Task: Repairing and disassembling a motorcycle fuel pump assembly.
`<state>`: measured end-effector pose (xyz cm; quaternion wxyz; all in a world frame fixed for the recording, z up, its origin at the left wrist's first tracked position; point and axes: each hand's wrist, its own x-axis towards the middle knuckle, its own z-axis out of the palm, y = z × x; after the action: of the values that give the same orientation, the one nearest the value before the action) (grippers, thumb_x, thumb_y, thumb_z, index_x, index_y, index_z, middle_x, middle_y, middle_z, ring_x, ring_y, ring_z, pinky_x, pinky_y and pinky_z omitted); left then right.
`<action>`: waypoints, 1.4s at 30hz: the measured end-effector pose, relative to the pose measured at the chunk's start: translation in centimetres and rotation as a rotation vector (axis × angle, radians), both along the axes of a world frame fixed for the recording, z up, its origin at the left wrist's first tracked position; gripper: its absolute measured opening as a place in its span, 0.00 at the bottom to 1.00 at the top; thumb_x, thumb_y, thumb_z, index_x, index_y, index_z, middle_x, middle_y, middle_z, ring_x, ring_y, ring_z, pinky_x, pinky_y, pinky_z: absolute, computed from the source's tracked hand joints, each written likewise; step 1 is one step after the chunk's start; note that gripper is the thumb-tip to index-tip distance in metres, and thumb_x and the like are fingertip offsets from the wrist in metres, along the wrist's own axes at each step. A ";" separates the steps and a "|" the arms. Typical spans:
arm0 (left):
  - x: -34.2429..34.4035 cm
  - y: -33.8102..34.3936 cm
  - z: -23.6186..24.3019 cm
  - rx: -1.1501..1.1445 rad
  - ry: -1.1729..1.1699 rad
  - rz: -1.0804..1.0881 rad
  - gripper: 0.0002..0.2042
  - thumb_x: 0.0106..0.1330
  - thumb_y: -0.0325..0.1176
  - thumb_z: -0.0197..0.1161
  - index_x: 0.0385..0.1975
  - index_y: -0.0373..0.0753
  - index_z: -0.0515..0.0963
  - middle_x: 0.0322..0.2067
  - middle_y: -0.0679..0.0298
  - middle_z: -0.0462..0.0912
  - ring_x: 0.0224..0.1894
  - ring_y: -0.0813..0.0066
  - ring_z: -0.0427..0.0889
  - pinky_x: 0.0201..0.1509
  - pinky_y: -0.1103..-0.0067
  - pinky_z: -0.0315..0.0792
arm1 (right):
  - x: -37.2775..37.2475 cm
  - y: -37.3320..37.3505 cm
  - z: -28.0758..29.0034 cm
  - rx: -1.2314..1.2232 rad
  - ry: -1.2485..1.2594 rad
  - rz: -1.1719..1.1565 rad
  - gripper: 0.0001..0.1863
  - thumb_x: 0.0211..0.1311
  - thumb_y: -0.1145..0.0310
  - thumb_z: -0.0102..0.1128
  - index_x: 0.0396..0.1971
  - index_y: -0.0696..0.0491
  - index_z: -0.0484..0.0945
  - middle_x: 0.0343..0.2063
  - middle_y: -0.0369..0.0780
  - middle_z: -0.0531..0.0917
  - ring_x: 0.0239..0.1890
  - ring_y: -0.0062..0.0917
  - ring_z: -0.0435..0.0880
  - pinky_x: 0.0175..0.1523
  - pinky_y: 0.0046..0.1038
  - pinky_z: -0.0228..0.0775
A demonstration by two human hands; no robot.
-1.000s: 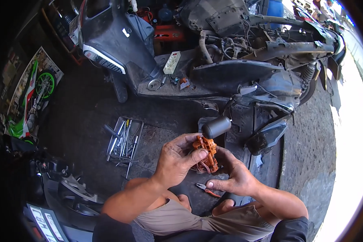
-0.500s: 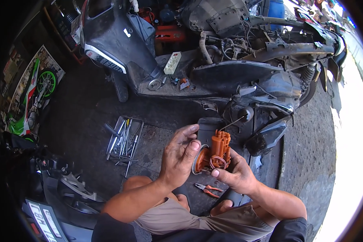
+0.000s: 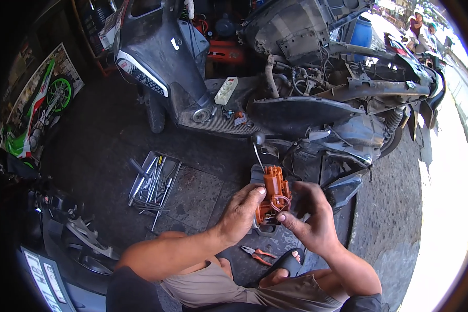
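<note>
Looked down from the wearer's head through the left of two side-by-side fisheye lenses. Faced forward and steeply downward, upright and unmirrored, centred just up and left of the orange part. Hung close above the orange part and farther off from the stripped scooter, seen beyond it. Reached widely past the orange part: to the tool tray on its left, to the shorts below it, and to sunlit ground far on its right. Bent straight edges toward a dark, rounded rim.
</note>
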<state>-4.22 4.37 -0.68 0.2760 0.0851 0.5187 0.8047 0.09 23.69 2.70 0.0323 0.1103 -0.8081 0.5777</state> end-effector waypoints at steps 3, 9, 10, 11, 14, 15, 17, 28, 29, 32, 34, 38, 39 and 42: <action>-0.2 0.6 0.5 0.023 0.080 0.115 0.20 0.77 0.40 0.40 0.58 0.32 0.69 0.49 0.57 0.79 0.51 0.70 0.82 0.59 0.74 0.76 | -0.2 -0.2 0.3 0.186 0.310 -0.165 0.23 0.52 0.73 0.75 0.48 0.60 0.77 0.42 0.44 0.78 0.38 0.30 0.84 0.39 0.27 0.77; -0.9 1.1 0.4 -0.194 0.308 0.218 0.15 0.77 0.40 0.47 0.45 0.33 0.74 0.36 0.61 0.80 0.39 0.79 0.80 0.44 0.78 0.75 | -1.9 -0.3 0.9 0.317 0.549 -0.079 0.16 0.52 0.79 0.72 0.42 0.56 0.81 0.37 0.44 0.81 0.36 0.35 0.85 0.38 0.31 0.79; -1.0 1.2 0.6 -0.259 0.342 0.234 0.15 0.76 0.40 0.48 0.44 0.33 0.74 0.34 0.62 0.80 0.37 0.79 0.79 0.41 0.78 0.74 | -1.8 -0.4 1.0 0.309 0.510 -0.108 0.15 0.50 0.79 0.72 0.40 0.56 0.82 0.35 0.43 0.82 0.36 0.36 0.84 0.38 0.32 0.78; -1.1 1.0 0.8 -0.321 0.376 0.254 0.15 0.76 0.41 0.49 0.43 0.33 0.74 0.32 0.62 0.79 0.34 0.79 0.78 0.38 0.77 0.73 | -1.9 -0.6 1.1 0.316 0.512 -0.104 0.15 0.50 0.79 0.72 0.40 0.56 0.82 0.35 0.43 0.82 0.36 0.36 0.84 0.38 0.32 0.78; -1.1 0.9 1.7 -0.401 0.410 0.280 0.15 0.75 0.42 0.51 0.42 0.33 0.74 0.29 0.63 0.79 0.32 0.79 0.78 0.36 0.76 0.72 | -2.1 -0.8 1.3 0.352 0.489 -0.126 0.15 0.49 0.79 0.72 0.39 0.56 0.81 0.35 0.43 0.82 0.36 0.37 0.84 0.38 0.32 0.78; -1.2 0.9 1.6 -0.403 0.409 0.280 0.15 0.75 0.42 0.51 0.42 0.33 0.74 0.29 0.63 0.79 0.32 0.79 0.78 0.36 0.76 0.72 | -2.3 -0.7 1.4 0.350 0.478 -0.118 0.15 0.48 0.78 0.72 0.39 0.56 0.81 0.35 0.43 0.82 0.36 0.37 0.84 0.38 0.33 0.78; -1.4 1.0 1.3 -0.429 0.464 0.305 0.16 0.74 0.43 0.53 0.41 0.33 0.75 0.26 0.62 0.79 0.30 0.77 0.78 0.35 0.75 0.73 | -2.6 -0.4 1.4 0.349 0.464 -0.110 0.15 0.48 0.78 0.72 0.38 0.55 0.81 0.34 0.43 0.82 0.35 0.37 0.84 0.38 0.34 0.77; -1.8 1.5 1.7 -0.550 0.477 0.329 0.15 0.72 0.42 0.56 0.38 0.33 0.75 0.24 0.60 0.78 0.27 0.71 0.78 0.33 0.72 0.72 | -4.0 0.6 0.5 0.652 0.785 -0.011 0.16 0.43 0.75 0.70 0.34 0.56 0.76 0.30 0.40 0.78 0.31 0.32 0.80 0.34 0.31 0.72; -1.9 1.5 1.8 -0.562 0.434 0.314 0.15 0.72 0.42 0.56 0.38 0.33 0.75 0.24 0.60 0.78 0.26 0.71 0.78 0.32 0.72 0.72 | -4.0 0.6 0.3 0.650 0.783 -0.010 0.16 0.43 0.75 0.70 0.34 0.56 0.76 0.30 0.40 0.78 0.31 0.32 0.80 0.34 0.31 0.72; -2.3 1.7 1.3 -0.604 0.468 0.362 0.15 0.73 0.42 0.56 0.38 0.34 0.75 0.23 0.60 0.78 0.26 0.70 0.78 0.32 0.72 0.71 | -3.8 0.2 -0.3 0.634 0.775 -0.017 0.16 0.42 0.75 0.71 0.33 0.56 0.76 0.30 0.40 0.78 0.31 0.31 0.80 0.33 0.30 0.71; -2.7 1.7 1.4 -0.590 0.489 0.384 0.15 0.73 0.42 0.55 0.38 0.33 0.75 0.23 0.60 0.78 0.26 0.71 0.78 0.31 0.71 0.71 | -3.4 -0.2 -0.5 0.604 0.788 0.054 0.17 0.41 0.75 0.71 0.34 0.56 0.76 0.30 0.40 0.78 0.30 0.31 0.79 0.33 0.30 0.71; -3.1 1.1 1.1 -0.525 0.459 0.371 0.16 0.74 0.43 0.54 0.38 0.33 0.75 0.24 0.60 0.78 0.26 0.73 0.77 0.31 0.72 0.71 | -3.9 0.1 -0.7 0.562 0.845 0.107 0.17 0.41 0.76 0.70 0.34 0.55 0.75 0.32 0.40 0.80 0.31 0.32 0.81 0.36 0.30 0.72; -3.0 1.0 1.1 -0.526 0.460 0.373 0.16 0.74 0.43 0.54 0.38 0.33 0.75 0.24 0.60 0.78 0.26 0.73 0.77 0.31 0.72 0.71 | -3.9 0.3 -0.7 0.560 0.847 0.108 0.17 0.41 0.76 0.70 0.34 0.55 0.75 0.32 0.40 0.80 0.31 0.32 0.81 0.36 0.30 0.72; -2.9 1.0 1.5 -0.536 0.440 0.336 0.16 0.74 0.43 0.54 0.38 0.33 0.74 0.24 0.61 0.78 0.26 0.74 0.77 0.32 0.73 0.70 | -3.6 0.9 -0.2 0.245 0.537 0.169 0.13 0.52 0.79 0.67 0.36 0.57 0.74 0.30 0.40 0.84 0.31 0.29 0.84 0.37 0.29 0.74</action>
<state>-7.09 5.36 0.79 0.0350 0.0945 0.7642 0.6371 -3.55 24.61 2.45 0.1831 0.3288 -0.8223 0.4268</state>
